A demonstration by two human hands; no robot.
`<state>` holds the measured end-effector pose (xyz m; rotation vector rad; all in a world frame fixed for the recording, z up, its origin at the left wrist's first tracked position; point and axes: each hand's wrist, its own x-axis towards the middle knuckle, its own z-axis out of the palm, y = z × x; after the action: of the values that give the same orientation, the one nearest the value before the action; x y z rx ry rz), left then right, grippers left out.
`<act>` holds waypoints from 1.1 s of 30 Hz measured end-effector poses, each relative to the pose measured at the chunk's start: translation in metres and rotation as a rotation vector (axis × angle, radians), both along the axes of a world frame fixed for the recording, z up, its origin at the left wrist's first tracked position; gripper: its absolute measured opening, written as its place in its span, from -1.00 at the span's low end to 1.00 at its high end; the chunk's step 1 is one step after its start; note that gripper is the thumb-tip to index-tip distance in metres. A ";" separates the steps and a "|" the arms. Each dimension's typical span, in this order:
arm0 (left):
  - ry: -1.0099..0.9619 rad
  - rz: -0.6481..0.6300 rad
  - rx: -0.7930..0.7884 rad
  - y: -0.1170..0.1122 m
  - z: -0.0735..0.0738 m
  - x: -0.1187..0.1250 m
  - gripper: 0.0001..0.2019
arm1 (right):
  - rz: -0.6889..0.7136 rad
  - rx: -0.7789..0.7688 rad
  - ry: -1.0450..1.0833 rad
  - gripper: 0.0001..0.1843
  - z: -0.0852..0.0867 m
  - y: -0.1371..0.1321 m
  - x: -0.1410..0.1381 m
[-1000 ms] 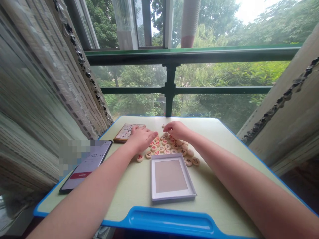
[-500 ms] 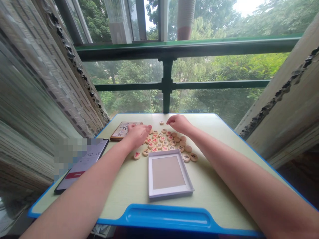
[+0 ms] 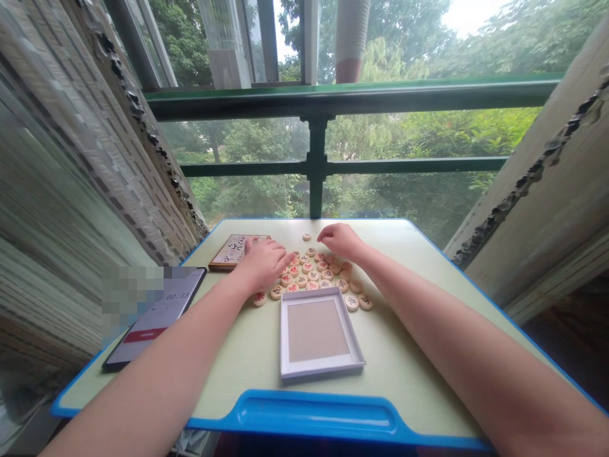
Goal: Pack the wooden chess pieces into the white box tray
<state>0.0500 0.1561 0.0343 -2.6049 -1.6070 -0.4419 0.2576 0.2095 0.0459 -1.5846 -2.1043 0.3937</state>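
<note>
Round wooden Chinese chess pieces point(image 3: 313, 276), with red or black characters, lie loosely grouped on the table; some show plain faces. My left hand point(image 3: 267, 261) reaches over the group's left edge, fingers stretched out, covering some pieces and part of the box lid. My right hand point(image 3: 343, 240) hovers above the group's far right side with fingers curled and fingertips together; what they hold, if anything, is hidden. Just left of those fingertips a lone piece point(image 3: 307, 237) sits apart near the far edge. In front of the group stands a shallow white box tray point(image 3: 284, 336).
The patterned box lid point(image 3: 228, 255) lies at the far left. A phone point(image 3: 157, 314) showing a timer rests on the left side of the pale table point(image 3: 404, 381). A blue trough point(image 3: 316, 412) forms the near edge. Curtains flank the window and its green railing point(image 3: 238, 169).
My left hand has shifted slightly right, its fingers reaching further over the pieces. The right hand keeps nearly the same place by the lone piece. The view has tilted a little.
</note>
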 end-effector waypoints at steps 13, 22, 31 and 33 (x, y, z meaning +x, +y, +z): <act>0.004 0.040 -0.122 0.005 0.000 -0.002 -0.48 | 0.193 -0.623 -0.067 -0.81 0.026 -0.005 0.028; -0.053 0.041 -0.036 0.008 -0.007 -0.004 -0.49 | 0.192 -0.336 -0.249 -0.81 0.022 0.001 0.024; -0.057 0.022 -0.094 0.004 -0.004 0.002 -0.50 | 0.225 -0.375 -0.310 -0.75 0.026 -0.005 0.020; -0.059 0.013 -0.075 0.005 -0.005 0.001 -0.50 | 0.216 -0.376 -0.315 -0.74 0.026 -0.004 0.019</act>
<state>0.0514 0.1610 0.0297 -2.6578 -1.6895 -0.4711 0.2764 0.2054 0.0715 -1.7166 -2.5739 0.6857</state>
